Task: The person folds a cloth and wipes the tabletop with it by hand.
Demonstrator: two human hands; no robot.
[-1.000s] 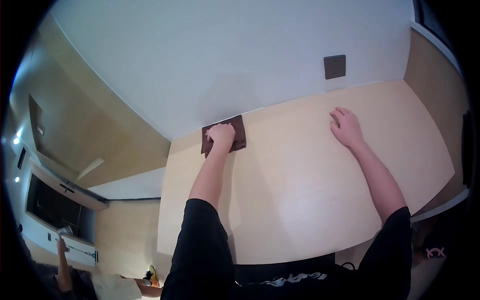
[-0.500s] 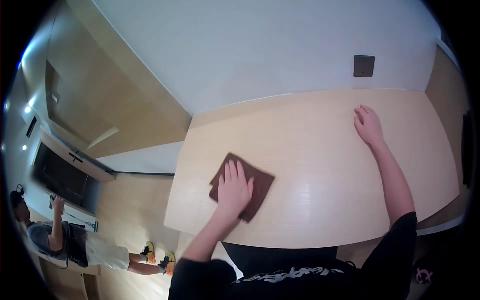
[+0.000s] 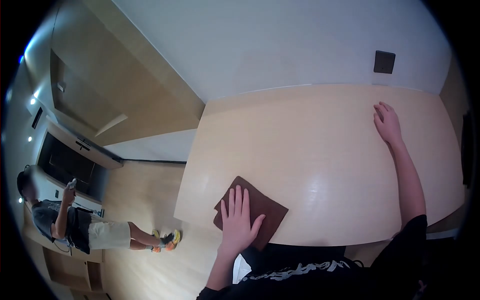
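Note:
A brown cloth (image 3: 270, 212) lies spread at the near left edge of the light wooden table (image 3: 300, 145), its lower corner by the edge. On top of it my left hand (image 3: 238, 220) rests flat, fingers stretched out and thumb apart, pressing on the cloth without gripping it. Toward the back right of the table my right hand (image 3: 388, 124) touches the surface, its fingers loosely bent and slightly apart, with nothing in it.
Behind the table rises a pale wall with a dark socket plate (image 3: 384, 62). A wooden panel (image 3: 125, 75) stands at the left. On the floor at the far left is a person (image 3: 75, 220) holding a small object. A dark door (image 3: 72, 162) is behind.
My left hand has moved with the cloth from the table's back left corner to its near edge, and its fingers have spread. The view has shifted; the person at the left is more fully visible.

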